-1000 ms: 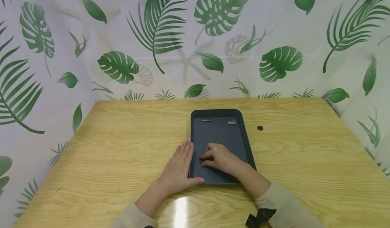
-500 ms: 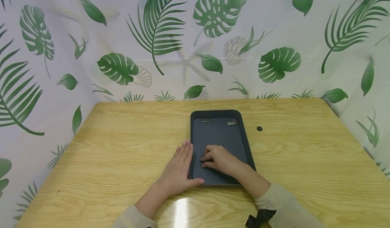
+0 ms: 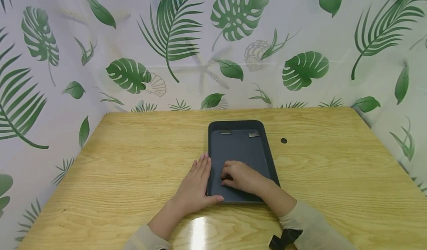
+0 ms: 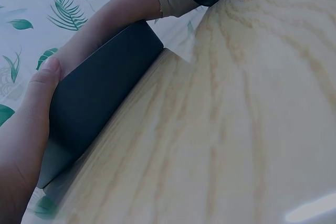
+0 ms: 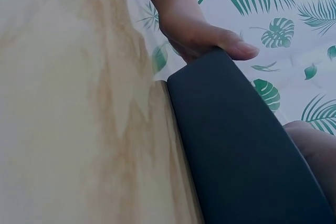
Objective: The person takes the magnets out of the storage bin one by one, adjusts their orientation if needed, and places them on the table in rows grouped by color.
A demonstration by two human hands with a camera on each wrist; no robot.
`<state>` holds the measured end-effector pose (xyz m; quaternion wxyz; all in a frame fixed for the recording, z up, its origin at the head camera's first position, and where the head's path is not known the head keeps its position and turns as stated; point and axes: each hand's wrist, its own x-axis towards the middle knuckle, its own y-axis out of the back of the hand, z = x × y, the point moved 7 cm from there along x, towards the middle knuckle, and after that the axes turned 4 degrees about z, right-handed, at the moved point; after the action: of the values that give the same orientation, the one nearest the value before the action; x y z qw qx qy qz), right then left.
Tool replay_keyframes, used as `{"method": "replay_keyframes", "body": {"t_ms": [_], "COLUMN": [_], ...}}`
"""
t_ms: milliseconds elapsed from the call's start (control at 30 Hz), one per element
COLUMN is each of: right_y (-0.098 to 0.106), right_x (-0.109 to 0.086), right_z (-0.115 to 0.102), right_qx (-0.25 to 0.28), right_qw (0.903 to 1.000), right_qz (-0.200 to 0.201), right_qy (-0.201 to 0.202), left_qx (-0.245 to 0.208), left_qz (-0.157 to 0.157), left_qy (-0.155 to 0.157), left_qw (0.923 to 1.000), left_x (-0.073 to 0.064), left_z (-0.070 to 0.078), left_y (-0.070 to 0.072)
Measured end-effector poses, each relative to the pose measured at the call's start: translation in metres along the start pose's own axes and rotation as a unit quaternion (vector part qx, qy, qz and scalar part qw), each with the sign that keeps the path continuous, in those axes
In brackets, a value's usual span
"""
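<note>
A dark grey rectangular baking pan lies on the wooden table. My left hand rests along its left wall with straight fingers, the thumb reaching over the near left corner. In the right wrist view the left hand shows its thumb at the pan's rim. My right hand is inside the pan, fingers bent and tips down near the floor at the left. I cannot tell whether something small sits between its fingertips. Two small metallic rectangular pieces, a left one and a right one, lie at the far end.
A small black disc lies on the table to the right of the pan. Behind the table hangs a leaf-printed cloth. A black device is strapped at the right sleeve.
The right hand's fingers have curled in and drawn slightly to the right on the pan floor. The left hand and the pan stay in place.
</note>
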<state>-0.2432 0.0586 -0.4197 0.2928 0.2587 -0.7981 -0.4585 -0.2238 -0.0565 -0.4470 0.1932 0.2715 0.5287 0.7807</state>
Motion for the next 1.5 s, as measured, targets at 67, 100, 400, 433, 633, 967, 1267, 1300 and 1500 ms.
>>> {"method": "replay_keyframes", "body": {"t_ms": [67, 100, 400, 433, 633, 967, 1267, 1300, 1500], "right_y": [0.001, 0.001, 0.005, 0.006, 0.012, 0.014, 0.031, 0.033, 0.04], "right_x": [0.0, 0.0, -0.002, -0.002, -0.003, -0.003, -0.005, -0.005, -0.006], "right_z": [0.002, 0.003, 0.009, 0.008, 0.005, 0.005, 0.006, 0.006, 0.012], "right_qx": [-0.008, -0.012, -0.03, -0.03, -0.016, 0.013, 0.028, 0.027, 0.03], "right_qw": [0.9999, 0.9998, 0.9988, 0.9989, 0.9991, 0.9994, 0.9979, 0.9978, 0.9974], "right_qz": [0.002, 0.004, 0.007, 0.009, 0.031, 0.021, 0.059, 0.06, 0.065], "right_qy": [-0.012, -0.017, -0.037, -0.035, -0.023, -0.023, -0.003, -0.003, -0.014], "left_qx": [0.002, 0.003, 0.023, 0.025, 0.019, 0.019, 0.028, 0.032, 0.036], "left_qz": [-0.002, -0.004, -0.014, -0.015, -0.02, -0.013, -0.02, -0.022, -0.02], "left_qy": [0.002, 0.004, 0.015, 0.015, 0.014, 0.009, 0.012, 0.013, 0.017], "left_qw": [1.0, 1.0, 0.9995, 0.9995, 0.9995, 0.9997, 0.9993, 0.9992, 0.999], "left_x": [0.0, 0.0, 0.001, 0.001, 0.001, 0.001, 0.001, 0.001, 0.001], "left_z": [0.0, -0.001, -0.002, -0.002, -0.001, 0.0, 0.0, 0.0, 0.001], "left_y": [0.0, 0.0, 0.0, 0.0, -0.002, 0.0, 0.0, 0.0, 0.002]}}
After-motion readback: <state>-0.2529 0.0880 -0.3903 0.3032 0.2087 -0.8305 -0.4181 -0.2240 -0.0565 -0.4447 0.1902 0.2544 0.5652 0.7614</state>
